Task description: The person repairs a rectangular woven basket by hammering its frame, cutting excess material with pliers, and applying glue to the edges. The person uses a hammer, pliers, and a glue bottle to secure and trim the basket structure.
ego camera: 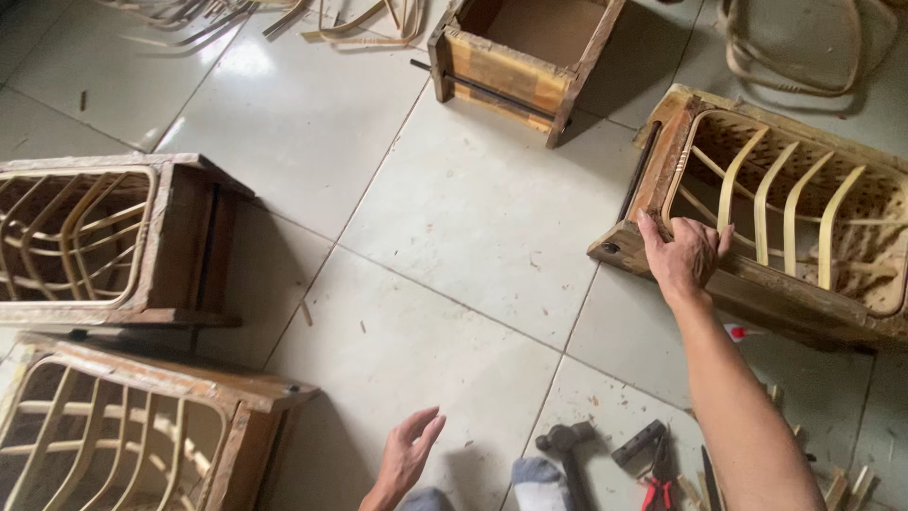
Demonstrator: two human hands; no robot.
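Right hand (689, 254) grips the rim of a wooden mould (662, 161) on the tiled floor (454, 227); left hand (409, 452) hovers empty.

At left, two more moulds (180, 237) with bent cane ribs are cut off by the frame. The left hand's fingers (423, 428) are spread, holding nothing, well apart from the gripped mould up to its right. That mould's long axis runs down to the right. Right fingers (653, 232) curl over its near corner. Its far end is cut off. A hammer (566, 440) lies low in view.

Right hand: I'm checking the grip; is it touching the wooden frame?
Touching. The head view shows the right hand gripping the wooden frame's lower edge.
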